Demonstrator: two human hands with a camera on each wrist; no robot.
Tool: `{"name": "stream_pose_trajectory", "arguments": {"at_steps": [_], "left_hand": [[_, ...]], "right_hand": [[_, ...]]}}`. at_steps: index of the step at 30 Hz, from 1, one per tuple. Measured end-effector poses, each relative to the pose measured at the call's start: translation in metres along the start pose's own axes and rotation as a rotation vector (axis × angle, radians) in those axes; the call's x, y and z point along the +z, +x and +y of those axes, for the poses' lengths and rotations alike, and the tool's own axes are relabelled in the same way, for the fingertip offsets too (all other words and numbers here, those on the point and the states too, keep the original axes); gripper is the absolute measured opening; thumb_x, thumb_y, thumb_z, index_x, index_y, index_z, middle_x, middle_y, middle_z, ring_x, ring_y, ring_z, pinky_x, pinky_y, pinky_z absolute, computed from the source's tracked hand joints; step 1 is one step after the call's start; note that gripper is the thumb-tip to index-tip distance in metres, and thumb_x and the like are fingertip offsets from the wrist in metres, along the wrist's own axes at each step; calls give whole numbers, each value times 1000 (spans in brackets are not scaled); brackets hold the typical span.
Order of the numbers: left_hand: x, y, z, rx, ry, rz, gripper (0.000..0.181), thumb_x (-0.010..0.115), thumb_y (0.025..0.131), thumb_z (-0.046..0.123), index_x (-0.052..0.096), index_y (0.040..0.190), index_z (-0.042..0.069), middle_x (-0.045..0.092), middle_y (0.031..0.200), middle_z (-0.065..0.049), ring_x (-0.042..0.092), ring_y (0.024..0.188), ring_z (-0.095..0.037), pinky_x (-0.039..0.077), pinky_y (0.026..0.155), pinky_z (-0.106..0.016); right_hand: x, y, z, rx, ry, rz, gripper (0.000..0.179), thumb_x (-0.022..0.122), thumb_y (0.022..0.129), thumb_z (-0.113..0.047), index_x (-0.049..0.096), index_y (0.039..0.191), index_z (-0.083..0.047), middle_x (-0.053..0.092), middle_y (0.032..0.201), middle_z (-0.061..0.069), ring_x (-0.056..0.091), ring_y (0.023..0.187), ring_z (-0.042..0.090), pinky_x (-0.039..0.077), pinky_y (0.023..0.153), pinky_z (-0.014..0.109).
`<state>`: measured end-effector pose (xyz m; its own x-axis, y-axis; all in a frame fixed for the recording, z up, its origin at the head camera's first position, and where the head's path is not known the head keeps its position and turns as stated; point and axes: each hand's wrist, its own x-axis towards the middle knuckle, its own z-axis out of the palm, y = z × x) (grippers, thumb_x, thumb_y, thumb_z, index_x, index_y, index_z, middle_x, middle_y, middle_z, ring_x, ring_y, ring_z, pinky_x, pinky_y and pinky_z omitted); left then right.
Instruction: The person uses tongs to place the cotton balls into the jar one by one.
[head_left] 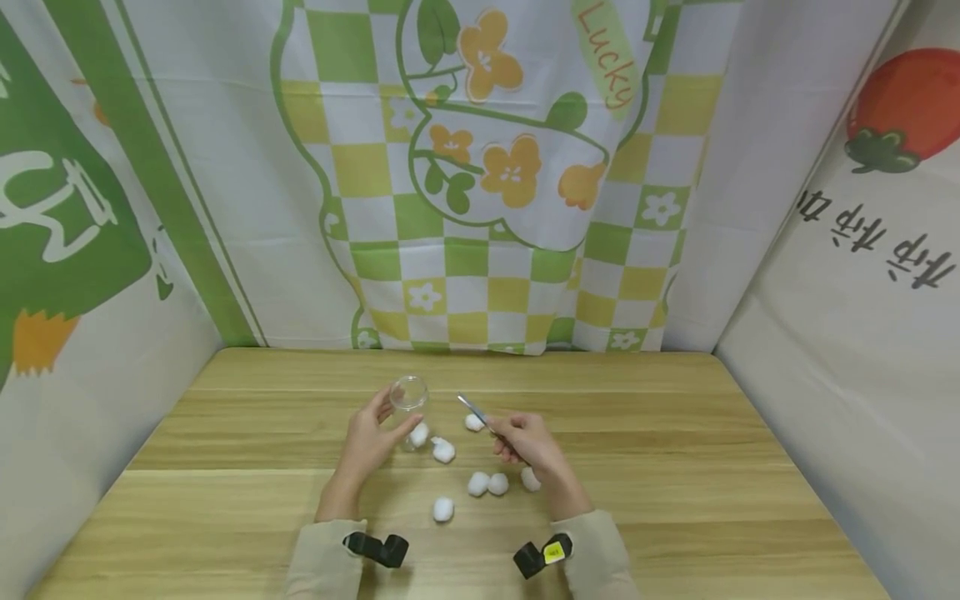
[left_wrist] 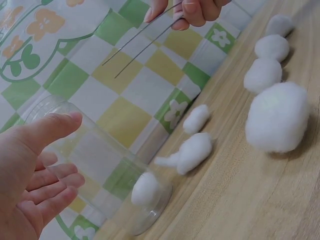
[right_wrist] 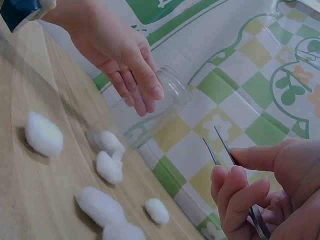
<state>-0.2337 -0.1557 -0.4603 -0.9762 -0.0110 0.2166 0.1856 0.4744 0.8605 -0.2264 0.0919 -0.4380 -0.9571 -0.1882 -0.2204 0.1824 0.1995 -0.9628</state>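
Note:
A clear jar [head_left: 409, 396] stands upright on the table, one cotton ball [left_wrist: 146, 189] at its bottom. My left hand [head_left: 372, 435] holds it from the left, the thumb across the near side and the fingers around the far side. In my right hand [head_left: 527, 442] I pinch metal tweezers [head_left: 472, 407] that point toward the jar. Their tips are parted with nothing between them, as the left wrist view shows. Just right of the jar lies a cotton ball with a pulled-out wisp [left_wrist: 194, 152]. Another cotton ball [right_wrist: 157, 211] sits below the tweezers.
More cotton balls lie nearer me: a touching pair [head_left: 487, 484], one under the right wrist [head_left: 531, 479] and one at the front [head_left: 443, 509]. The wooden table [head_left: 660, 483] reaches back to a printed curtain [head_left: 465, 275]. Each wrist wears a black strap camera [head_left: 382, 550].

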Motion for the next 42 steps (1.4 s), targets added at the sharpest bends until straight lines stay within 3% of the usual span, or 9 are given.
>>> {"name": "stream_pose_trajectory", "arguments": {"at_steps": [12, 17, 27, 42], "left_hand": [[0, 1, 0, -13, 1, 4, 72, 76, 83, 16, 40, 140, -8, 52, 138, -28, 54, 127, -42, 46, 111, -42], [1, 0, -1, 1, 4, 13, 71, 76, 82, 16, 41, 139, -9, 53, 137, -28, 55, 126, -42, 47, 110, -42], [1, 0, -4, -14, -23, 1, 72, 75, 84, 19, 39, 142, -7, 51, 140, -27, 51, 130, -41, 44, 114, -42], [1, 1, -3, -11, -22, 1, 72, 75, 84, 17, 39, 141, -7, 51, 140, -27, 52, 129, -41, 44, 113, -43]], "right_hand": [[-7, 4, 7, 23, 26, 63, 24, 61, 93, -16, 59, 77, 2, 52, 52, -5, 44, 42, 1, 33, 40, 11], [-9, 5, 12, 33, 33, 62, 24, 59, 94, -14, 58, 81, 6, 51, 51, -5, 42, 42, 1, 32, 39, 10], [-13, 7, 16, 42, -49, 126, 30, 61, 94, -18, 61, 79, 8, 49, 48, -6, 41, 39, 2, 33, 38, 13], [-15, 17, 30, 72, -54, 158, 30, 61, 93, -15, 63, 79, 11, 46, 45, -5, 39, 37, 1, 31, 35, 11]]}}
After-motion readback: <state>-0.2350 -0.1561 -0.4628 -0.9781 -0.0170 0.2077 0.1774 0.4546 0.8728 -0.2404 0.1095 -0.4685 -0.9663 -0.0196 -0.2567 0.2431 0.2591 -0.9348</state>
